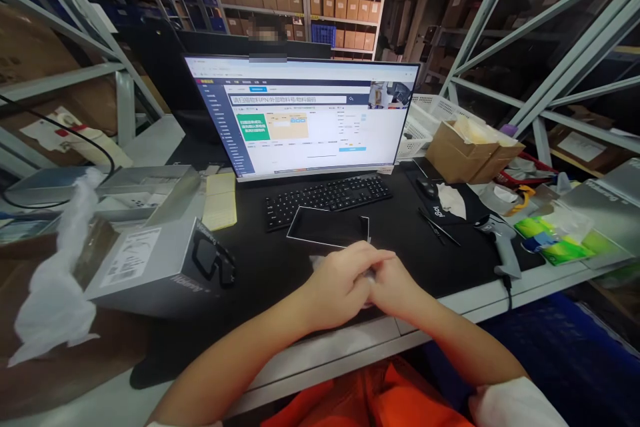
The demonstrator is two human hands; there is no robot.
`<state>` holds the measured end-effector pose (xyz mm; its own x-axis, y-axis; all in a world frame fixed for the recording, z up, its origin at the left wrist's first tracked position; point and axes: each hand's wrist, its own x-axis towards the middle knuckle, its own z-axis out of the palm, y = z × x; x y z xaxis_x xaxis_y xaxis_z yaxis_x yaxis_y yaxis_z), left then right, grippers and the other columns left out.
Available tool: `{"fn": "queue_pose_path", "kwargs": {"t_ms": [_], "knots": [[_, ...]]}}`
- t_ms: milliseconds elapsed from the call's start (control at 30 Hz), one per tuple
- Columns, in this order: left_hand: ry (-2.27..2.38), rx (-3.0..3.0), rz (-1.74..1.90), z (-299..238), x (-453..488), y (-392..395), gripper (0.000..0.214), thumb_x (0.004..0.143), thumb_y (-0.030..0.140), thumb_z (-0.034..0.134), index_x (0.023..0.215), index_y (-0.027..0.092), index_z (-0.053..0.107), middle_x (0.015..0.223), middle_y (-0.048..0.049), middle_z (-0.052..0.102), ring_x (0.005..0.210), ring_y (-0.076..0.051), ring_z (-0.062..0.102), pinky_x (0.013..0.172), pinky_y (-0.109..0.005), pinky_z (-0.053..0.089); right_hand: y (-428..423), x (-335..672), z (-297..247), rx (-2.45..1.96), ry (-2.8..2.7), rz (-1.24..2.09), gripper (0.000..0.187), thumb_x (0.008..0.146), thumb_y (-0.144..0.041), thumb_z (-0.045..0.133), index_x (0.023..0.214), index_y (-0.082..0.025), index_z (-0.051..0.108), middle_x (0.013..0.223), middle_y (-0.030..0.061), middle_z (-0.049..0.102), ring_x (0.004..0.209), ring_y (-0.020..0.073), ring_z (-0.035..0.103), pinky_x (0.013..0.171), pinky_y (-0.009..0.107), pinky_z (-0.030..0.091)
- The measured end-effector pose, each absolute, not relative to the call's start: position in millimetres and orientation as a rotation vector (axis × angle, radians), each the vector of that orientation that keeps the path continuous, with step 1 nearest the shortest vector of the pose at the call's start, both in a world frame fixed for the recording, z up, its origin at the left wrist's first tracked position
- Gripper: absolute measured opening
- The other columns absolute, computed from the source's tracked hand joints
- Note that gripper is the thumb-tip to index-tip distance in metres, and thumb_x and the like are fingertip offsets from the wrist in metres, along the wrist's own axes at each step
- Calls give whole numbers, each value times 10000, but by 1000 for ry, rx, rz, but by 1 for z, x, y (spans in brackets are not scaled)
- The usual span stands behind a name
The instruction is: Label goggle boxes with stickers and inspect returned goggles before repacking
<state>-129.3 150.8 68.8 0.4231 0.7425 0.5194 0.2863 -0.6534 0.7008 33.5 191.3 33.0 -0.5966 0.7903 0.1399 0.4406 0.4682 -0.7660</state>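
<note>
My left hand and my right hand are close together above the desk's front edge, with the left fingers lying over the right. Both hands are closed. Between them shows a bit of something greyish, mostly covered by the fingers, so I cannot make out what it is. A scrap of clear plastic pokes out beside the left hand. Just beyond the hands lies a black, flat, tray-like box with a thin white rim. Behind it is a black keyboard, below a lit monitor.
On the left stand a grey printed box and crumpled white wrapping; a yellow notepad lies nearby. At right are a mouse, tweezers, a handheld scanner, a green packet and a cardboard box.
</note>
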Motion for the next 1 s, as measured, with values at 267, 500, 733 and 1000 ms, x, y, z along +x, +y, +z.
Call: {"fn": "queue_pose_path", "kwargs": {"t_ms": [267,500,733,1000], "knots": [[1178,2134,1182,75,-132,146,547,839,75,516,1359,234,583,1015,-39,593,864,-158,594,778,-273,486,198,39,45,-1261,-1999,986,190,709,-248,663,830,-221,518,636,-63,588,565,122,517,542,236,333],[1465,1983,539,74,-142,167,410,960,567,515,813,205,637,766,-13,650,674,-182,579,589,-294,361,206,61,43,-1215,-1793,1334,279,745,-328,744,830,-214,505,608,-76,554,545,96,465,505,212,335],[1377,1827,696,61,-140,177,413,993,453,457,679,190,506,640,26,544,592,-138,473,552,-275,308,207,66,34,-798,-1443,1831,547,663,-426,888,1035,-225,542,874,-11,619,708,118,584,618,233,464],[1331,1704,655,61,-143,177,419,847,580,664,795,169,611,757,2,634,673,-156,523,575,-259,346,206,47,29,-904,-1464,1631,437,699,-405,870,934,-211,557,818,-11,623,709,126,585,632,244,468]]}}
